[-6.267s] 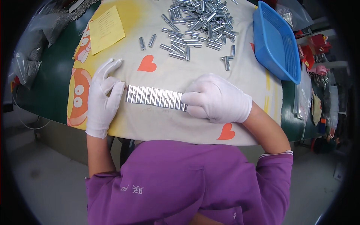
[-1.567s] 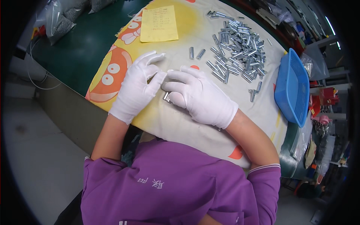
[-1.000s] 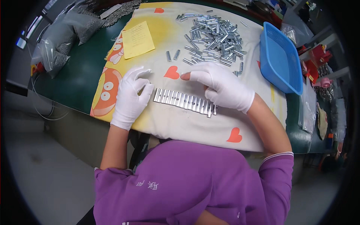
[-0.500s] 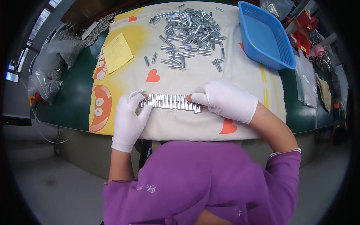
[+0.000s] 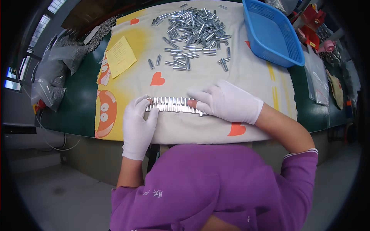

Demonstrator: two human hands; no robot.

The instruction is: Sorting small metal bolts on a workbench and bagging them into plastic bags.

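Row of metal tubes (image 5: 171,104): laid side by side on the printed cloth (image 5: 192,133), between the gloved hands, one tube jutting below the others near the right end
Left hand (image 5: 138,125): half curled at the row's left end, bare fingertip touching it; cannot tell whether it grips
Right hand (image 5: 233,102): partly open over the right end, bare fingertip on the tubes; any hold underneath is hidden
Tube heap (image 5: 196,29): beyond the row, loosely jumbled
Yellow note (image 5: 121,57): left of the heap
Blue basket (image 5: 273,34): right of the heap
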